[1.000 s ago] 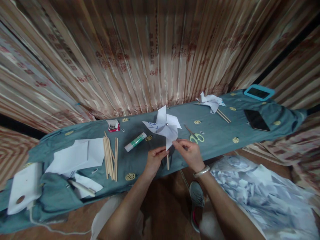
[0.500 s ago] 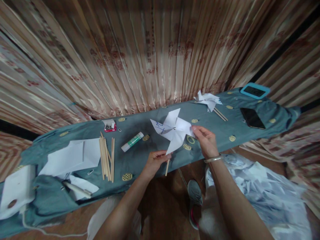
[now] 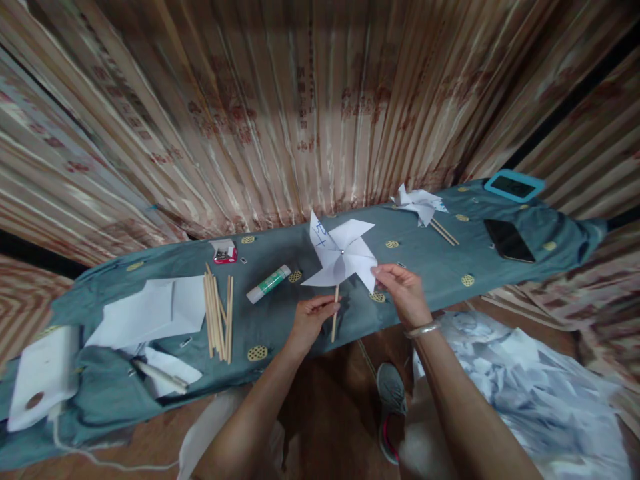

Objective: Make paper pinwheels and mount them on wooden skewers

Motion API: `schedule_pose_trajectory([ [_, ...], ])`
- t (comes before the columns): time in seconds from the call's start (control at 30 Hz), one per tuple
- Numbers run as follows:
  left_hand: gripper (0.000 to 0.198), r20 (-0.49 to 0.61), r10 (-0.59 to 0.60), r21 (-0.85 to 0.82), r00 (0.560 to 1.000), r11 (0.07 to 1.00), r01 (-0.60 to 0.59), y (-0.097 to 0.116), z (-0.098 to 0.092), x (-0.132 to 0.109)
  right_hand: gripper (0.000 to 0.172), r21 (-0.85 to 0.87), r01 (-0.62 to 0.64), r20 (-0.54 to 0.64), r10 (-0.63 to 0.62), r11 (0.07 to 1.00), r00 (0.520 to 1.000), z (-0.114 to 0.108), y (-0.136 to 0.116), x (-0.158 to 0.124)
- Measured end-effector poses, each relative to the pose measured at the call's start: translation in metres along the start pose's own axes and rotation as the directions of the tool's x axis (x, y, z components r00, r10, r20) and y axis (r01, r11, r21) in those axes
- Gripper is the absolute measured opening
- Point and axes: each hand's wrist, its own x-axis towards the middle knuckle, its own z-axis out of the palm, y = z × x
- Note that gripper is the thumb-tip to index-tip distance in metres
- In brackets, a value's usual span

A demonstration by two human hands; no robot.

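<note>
A white paper pinwheel (image 3: 354, 248) stands upright over the table in front of me, with a pin at its centre and blue pen marks on one blade. My left hand (image 3: 313, 321) is closed around its wooden stick (image 3: 335, 328), just below the blades. With thumb and fingers together, my right hand (image 3: 403, 292) is at the tip of the lower right blade. Left of the pinwheel lies a green and white glue stick (image 3: 269, 284). Several loose wooden sticks (image 3: 216, 320) lie farther left, below a small red box of pins (image 3: 225, 253).
White paper sheets (image 3: 145, 312), a pen (image 3: 160, 376) and a white device with a cable (image 3: 44, 377) are at the left. More pinwheels (image 3: 419, 202), a phone (image 3: 509, 240) and a blue-framed device (image 3: 515, 186) lie right. A bag of paper scraps (image 3: 525, 387) stands below the table.
The pinwheel's blades have turned clockwise, bringing the marked blade up. My right hand has moved slightly down and left with a blade tip. My left hand still holds the stick.
</note>
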Motion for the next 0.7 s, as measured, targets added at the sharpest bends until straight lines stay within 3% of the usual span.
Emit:
schedule_pose_trajectory([
  [0.43, 0.03, -0.061, 0.025, -0.003, 0.998, 1.0, -0.025, -0.007, 0.0, 0.005, 0.038, -0.032, -0.069, 0.175, 0.073, 0.997, 0.982, 0.021, 0.004, -0.02],
  [0.7, 0.026, 0.009, 0.058, 0.023, 0.998, 0.998, -0.058, -0.007, 0.001, 0.004, 0.035, 0.009, -0.129, 0.255, 0.122, 0.992, 0.959, 0.031, 0.008, -0.029],
])
